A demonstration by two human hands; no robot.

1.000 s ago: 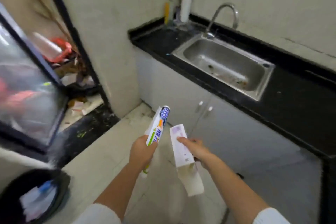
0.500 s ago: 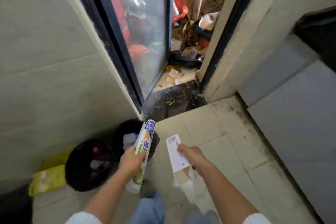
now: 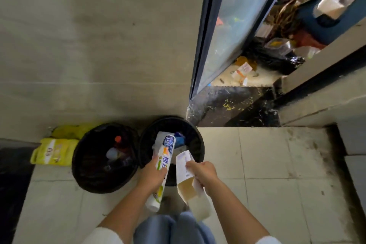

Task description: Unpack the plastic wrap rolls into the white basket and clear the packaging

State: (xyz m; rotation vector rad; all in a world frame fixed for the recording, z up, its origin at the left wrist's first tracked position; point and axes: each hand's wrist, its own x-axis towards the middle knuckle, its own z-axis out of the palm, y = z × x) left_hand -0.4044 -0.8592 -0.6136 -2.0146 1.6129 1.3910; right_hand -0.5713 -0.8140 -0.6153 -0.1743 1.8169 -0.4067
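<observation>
Both hands are closed around packaging above a tiled floor (image 3: 267,164). The left hand (image 3: 151,176) grips a plastic wrap roll (image 3: 167,150) around its middle. The roll is a long white tube in a printed sleeve with a blue badge near its top and green and orange marks lower down. It is tilted, its upper end reaching over the mouth of the right bin (image 3: 195,136) and its lower end pointing back toward the person's jeans (image 3: 158,230).

Just beside it, the right hand (image 3: 205,172) pinches an opened white carton (image 3: 182,166) with faint purple print. The carton's open lower end shows a tan inside, and a loose flap hangs below it. Its upper end lies over the near rim of the same bin. The roll and the carton are close together but not touching.

The right bin is round and black and holds paper and a blue scrap. The left bin (image 3: 87,174), also black, touches it and contains rubbish, including something red-capped. A yellow bag (image 3: 52,151) lies against the wall (image 3: 89,45) beside the left bin. A dark-framed glass door (image 3: 233,16) stands behind the bins, with clutter visible beyond it.
</observation>
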